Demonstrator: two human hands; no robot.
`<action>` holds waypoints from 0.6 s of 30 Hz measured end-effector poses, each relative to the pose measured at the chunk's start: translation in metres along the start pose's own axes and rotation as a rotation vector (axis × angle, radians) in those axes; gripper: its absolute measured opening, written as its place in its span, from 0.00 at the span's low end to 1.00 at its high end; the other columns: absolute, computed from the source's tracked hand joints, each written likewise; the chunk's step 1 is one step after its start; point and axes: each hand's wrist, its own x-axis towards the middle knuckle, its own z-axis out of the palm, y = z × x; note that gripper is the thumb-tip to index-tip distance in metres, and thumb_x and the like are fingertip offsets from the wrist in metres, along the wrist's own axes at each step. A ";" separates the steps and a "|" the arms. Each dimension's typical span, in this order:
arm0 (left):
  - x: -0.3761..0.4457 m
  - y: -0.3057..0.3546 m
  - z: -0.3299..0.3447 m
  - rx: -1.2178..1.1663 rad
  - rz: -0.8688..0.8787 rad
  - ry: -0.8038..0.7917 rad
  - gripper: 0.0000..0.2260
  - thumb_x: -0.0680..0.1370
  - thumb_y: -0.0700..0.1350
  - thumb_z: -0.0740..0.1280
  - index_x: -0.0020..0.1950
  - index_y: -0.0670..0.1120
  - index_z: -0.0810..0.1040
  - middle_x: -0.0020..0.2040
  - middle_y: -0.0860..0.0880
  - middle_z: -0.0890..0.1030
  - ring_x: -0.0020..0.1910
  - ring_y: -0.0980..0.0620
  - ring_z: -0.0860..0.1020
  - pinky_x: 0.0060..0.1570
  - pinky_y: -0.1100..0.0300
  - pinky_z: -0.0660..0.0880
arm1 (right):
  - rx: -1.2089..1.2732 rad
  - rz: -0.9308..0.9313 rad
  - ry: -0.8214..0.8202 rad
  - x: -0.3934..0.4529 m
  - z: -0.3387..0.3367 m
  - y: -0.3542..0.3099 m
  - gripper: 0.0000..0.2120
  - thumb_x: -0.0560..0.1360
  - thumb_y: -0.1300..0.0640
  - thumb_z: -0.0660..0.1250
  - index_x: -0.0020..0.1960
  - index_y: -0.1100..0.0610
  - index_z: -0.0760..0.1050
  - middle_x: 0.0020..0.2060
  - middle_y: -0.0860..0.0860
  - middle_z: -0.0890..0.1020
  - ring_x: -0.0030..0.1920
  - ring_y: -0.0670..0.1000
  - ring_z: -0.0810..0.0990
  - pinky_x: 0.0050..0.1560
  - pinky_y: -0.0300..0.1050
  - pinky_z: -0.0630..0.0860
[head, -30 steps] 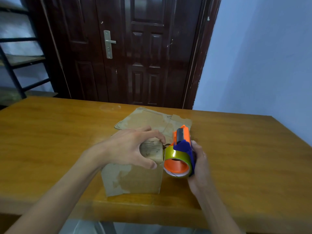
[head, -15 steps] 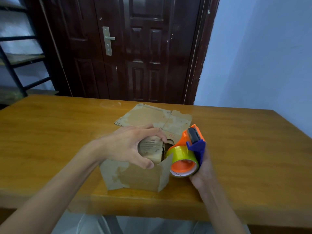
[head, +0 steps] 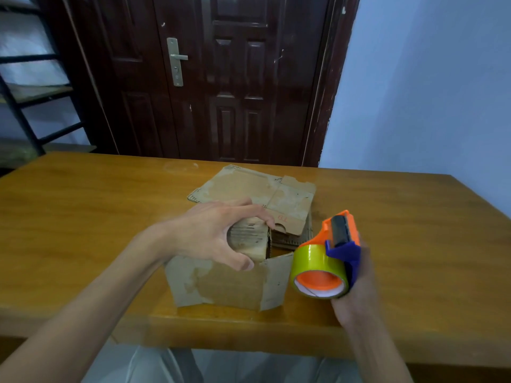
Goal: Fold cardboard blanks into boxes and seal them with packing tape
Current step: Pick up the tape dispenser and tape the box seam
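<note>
A small worn cardboard box [head: 221, 283] stands near the front edge of the wooden table [head: 83, 217]. My left hand [head: 213, 233] grips its top from above, thumb at the near side and fingers over the folded flaps. One side flap at the box's right hangs loose. My right hand [head: 356, 288] grips an orange and blue tape dispenser [head: 329, 258] loaded with a roll of yellowish tape, held just right of the box and apart from it. Flat cardboard blanks [head: 262, 194] lie stacked behind the box.
A dark wooden door [head: 221, 78] stands behind the table. A black metal shelf frame [head: 25, 106] is at the far left. A pale blue wall [head: 428, 92] fills the right side.
My right hand has drawn the tape dispenser away from the box toward the right and tilted it. The box's right flap has swung outward. My left hand keeps its grip on top.
</note>
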 end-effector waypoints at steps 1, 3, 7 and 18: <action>0.001 0.001 0.000 0.005 -0.003 0.001 0.31 0.66 0.65 0.70 0.69 0.71 0.67 0.57 0.61 0.73 0.50 0.62 0.73 0.47 0.58 0.69 | 0.000 -0.007 0.004 -0.005 0.002 0.002 0.40 0.57 0.29 0.81 0.59 0.55 0.86 0.60 0.66 0.83 0.60 0.69 0.82 0.63 0.75 0.75; 0.001 0.002 0.000 0.011 -0.010 -0.002 0.31 0.67 0.65 0.70 0.68 0.72 0.66 0.57 0.61 0.73 0.51 0.63 0.73 0.47 0.58 0.69 | -0.005 -0.027 0.015 -0.013 0.009 0.006 0.33 0.62 0.32 0.79 0.57 0.55 0.87 0.56 0.65 0.85 0.55 0.65 0.85 0.58 0.68 0.81; 0.001 0.005 0.001 0.021 -0.015 -0.002 0.30 0.67 0.66 0.70 0.68 0.72 0.66 0.58 0.61 0.74 0.52 0.61 0.74 0.51 0.54 0.73 | -0.059 -0.048 0.020 -0.013 0.030 0.010 0.16 0.77 0.43 0.71 0.51 0.55 0.87 0.48 0.62 0.87 0.46 0.60 0.86 0.47 0.58 0.84; -0.004 0.007 0.000 -0.135 -0.151 0.073 0.49 0.66 0.60 0.82 0.77 0.67 0.54 0.62 0.62 0.73 0.63 0.54 0.70 0.64 0.53 0.70 | -0.413 -0.126 -0.032 0.009 0.056 -0.006 0.17 0.72 0.38 0.71 0.48 0.50 0.87 0.48 0.60 0.86 0.47 0.61 0.84 0.49 0.59 0.82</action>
